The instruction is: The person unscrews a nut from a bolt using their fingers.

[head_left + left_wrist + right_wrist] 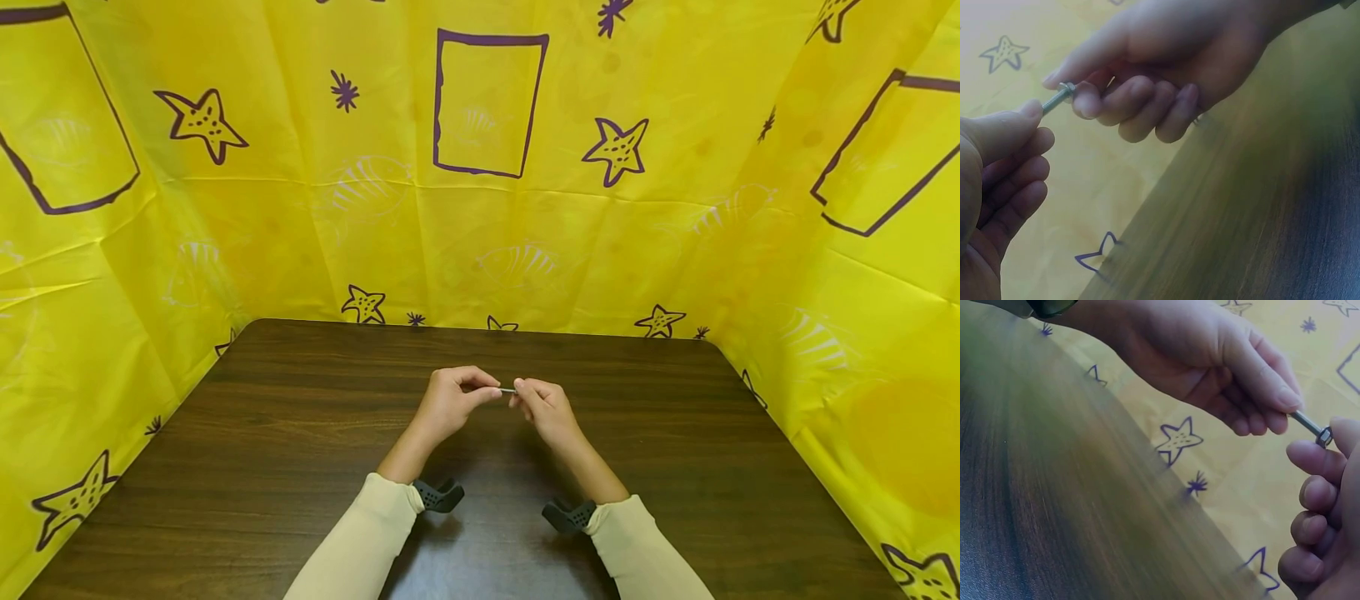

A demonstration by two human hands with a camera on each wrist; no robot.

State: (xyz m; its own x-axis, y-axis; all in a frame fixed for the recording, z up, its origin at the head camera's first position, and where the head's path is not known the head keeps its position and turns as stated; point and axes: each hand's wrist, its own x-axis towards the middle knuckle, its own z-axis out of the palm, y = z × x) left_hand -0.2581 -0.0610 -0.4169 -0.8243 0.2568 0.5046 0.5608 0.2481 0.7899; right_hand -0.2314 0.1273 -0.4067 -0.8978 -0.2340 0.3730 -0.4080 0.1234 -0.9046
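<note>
A thin metal bolt (pixel 507 390) spans the small gap between the two hands, held up over the table. My left hand (pixel 448 403) pinches one end of it between thumb and fingertips, which hide that end. A small hex nut (pixel 1324 436) sits around the bolt's other end, at the thumb and index fingertip of my right hand (pixel 548 409). Threads show on the bolt (pixel 1055 101) in the left wrist view. The right hand's other fingers are curled below, apart from the bolt.
A dark wood-grain table (pixel 300 433) lies under both hands. Yellow cloth (pixel 480 225) printed with purple starfish and frames hangs behind it and along both sides. Each wrist wears a dark band mount (pixel 441 496) by the cream sleeve (pixel 360 533).
</note>
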